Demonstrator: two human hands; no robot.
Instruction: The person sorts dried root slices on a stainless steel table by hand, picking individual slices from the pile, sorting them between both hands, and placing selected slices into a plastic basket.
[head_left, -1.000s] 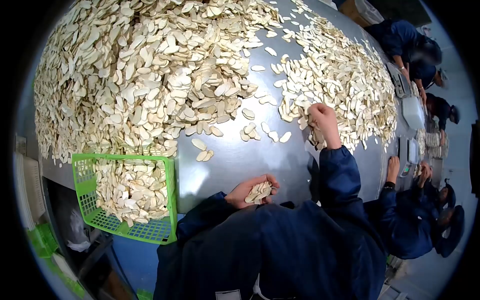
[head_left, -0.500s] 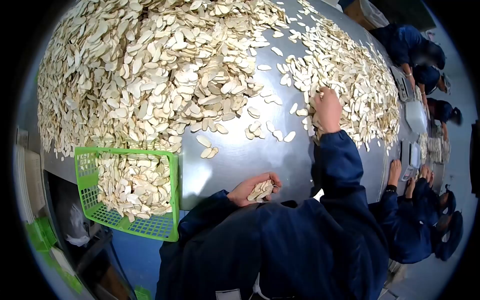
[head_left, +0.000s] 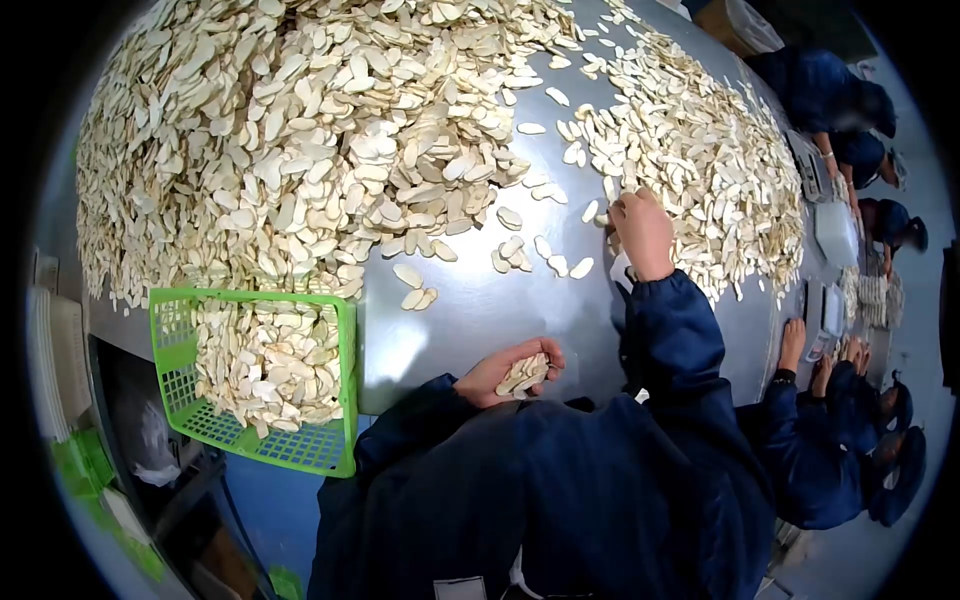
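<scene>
Dried, pale oval slices that look like cut root lie in two heaps on a metal table. My left hand, close to my body at the table edge, is curled around a small stack of slices. My right hand is at the near left edge of the smaller heap. Its fingers are bent together; what sits between the fingertips is hidden. The larger heap covers the left side of the table.
A green plastic basket partly filled with slices hangs over the table's near left edge. Several loose slices lie on the metal table between the heaps. Co-workers in dark blue work along the right, near scales and a white container.
My right hand has drawn slightly nearer and to the left, to the heap's edge, its fingers closer together. My left hand keeps its stack, turned slightly.
</scene>
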